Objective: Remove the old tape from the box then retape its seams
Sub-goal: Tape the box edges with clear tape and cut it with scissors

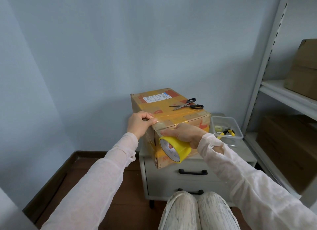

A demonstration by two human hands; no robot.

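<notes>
Head view: retaping the near end of the cardboard box (171, 109).
The box's long axis runs away from the person. The left hand (139, 125) pinches tape at the near-left top corner. To its right, the right hand (186, 133) grips the yellow tape roll (177, 150) against the near face.

Your brown cardboard box (163, 108) looks matt, its clear tape film (159, 120) glossy and wrinkled. The yellow plastic tape roll (183, 150) shines; the black-handled scissors (182, 106) show bare metal blades, handles probably plastic.
</notes>
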